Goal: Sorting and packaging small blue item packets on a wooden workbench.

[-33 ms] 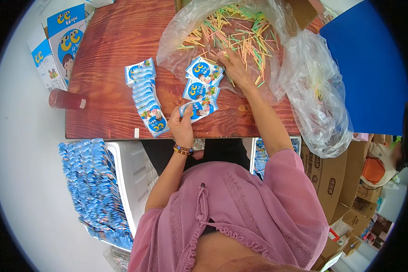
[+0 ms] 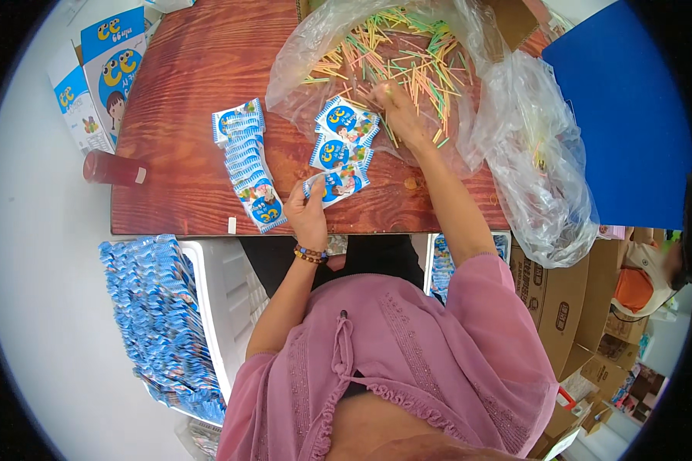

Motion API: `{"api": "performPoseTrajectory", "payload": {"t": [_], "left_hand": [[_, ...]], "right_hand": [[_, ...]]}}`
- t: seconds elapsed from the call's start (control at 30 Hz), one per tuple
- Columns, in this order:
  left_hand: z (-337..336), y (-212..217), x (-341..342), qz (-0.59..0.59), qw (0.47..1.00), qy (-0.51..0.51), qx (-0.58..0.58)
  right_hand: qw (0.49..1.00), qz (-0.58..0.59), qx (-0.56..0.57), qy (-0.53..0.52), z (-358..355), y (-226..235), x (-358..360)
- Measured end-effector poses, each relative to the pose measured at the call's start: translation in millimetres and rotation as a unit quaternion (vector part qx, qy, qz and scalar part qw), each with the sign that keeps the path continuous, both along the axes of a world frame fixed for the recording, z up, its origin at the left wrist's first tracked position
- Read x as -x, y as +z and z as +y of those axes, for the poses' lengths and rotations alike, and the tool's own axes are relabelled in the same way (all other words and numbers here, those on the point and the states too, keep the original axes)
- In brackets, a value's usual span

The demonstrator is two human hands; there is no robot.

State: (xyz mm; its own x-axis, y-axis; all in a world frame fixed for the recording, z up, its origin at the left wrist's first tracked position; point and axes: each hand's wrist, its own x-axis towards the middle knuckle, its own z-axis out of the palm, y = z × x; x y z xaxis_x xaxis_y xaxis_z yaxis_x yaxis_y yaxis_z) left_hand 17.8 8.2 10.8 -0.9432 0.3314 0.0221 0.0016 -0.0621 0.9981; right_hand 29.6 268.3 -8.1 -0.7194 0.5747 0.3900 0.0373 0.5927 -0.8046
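Note:
My left hand (image 2: 307, 211) pinches a blue-and-white packet (image 2: 337, 184) near the front edge of the wooden table (image 2: 184, 77). Two more such packets (image 2: 344, 123) lie just beyond it. An overlapping row of the same packets (image 2: 246, 165) runs to the left of that hand. My right hand (image 2: 398, 115) reaches into a pile of thin coloured sticks (image 2: 407, 54) spread on a clear plastic bag (image 2: 315, 61). Its fingertips are curled onto a few sticks.
A red cylinder (image 2: 114, 169) lies at the table's left edge, with printed blue-and-white boxes (image 2: 111, 69) beyond it. A blue board (image 2: 623, 115) stands at the right above crumpled clear plastic (image 2: 546, 184). A white tray (image 2: 215, 307) beside heaped blue packets (image 2: 161, 315) sits lower left. Cardboard boxes (image 2: 553, 292) are lower right.

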Motion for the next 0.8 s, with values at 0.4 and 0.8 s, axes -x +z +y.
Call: {"api": "performPoseTrajectory", "payload": {"t": [0.4, 0.8], "left_hand": [[21.9, 24.3, 24.5, -0.283, 0.921, -0.041, -0.264], [23.8, 33.5, 18.6, -0.257, 0.929, -0.024, -0.265]], "right_hand": [[0.714, 0.38, 0.57, 0.147, -87.2, 90.1, -12.4], [0.792, 0.338, 0.466, 0.204, -111.7, 95.1, -17.8]]}}
